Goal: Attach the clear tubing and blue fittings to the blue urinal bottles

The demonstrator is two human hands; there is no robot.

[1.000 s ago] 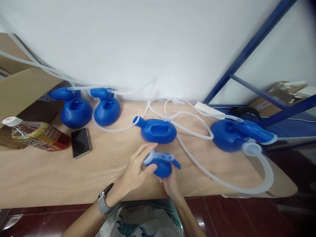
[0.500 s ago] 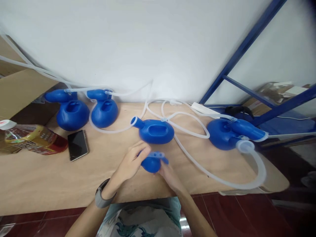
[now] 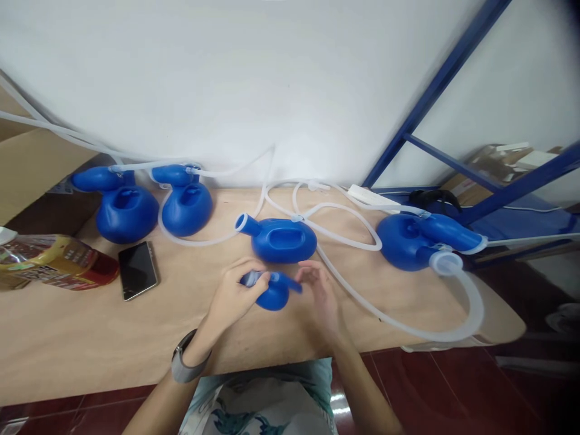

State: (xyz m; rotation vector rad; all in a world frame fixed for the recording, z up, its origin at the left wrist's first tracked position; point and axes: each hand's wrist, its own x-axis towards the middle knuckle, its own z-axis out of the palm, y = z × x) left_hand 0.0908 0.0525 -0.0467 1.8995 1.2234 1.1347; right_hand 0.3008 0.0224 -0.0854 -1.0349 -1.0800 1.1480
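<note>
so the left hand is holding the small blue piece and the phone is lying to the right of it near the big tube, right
Not quite. In the head view the left hand does hold the small blue piece, but the phone lies to its left, beside the bottle.

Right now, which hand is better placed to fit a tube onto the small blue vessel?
Right. The left hand already grips the small blue vessel by its neck, while the right hand is open beside it, nearer the clear tubing.

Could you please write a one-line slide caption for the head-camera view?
Left hand grips a small blue vessel on the wooden table; right hand open beside it, near tubing.
</note>
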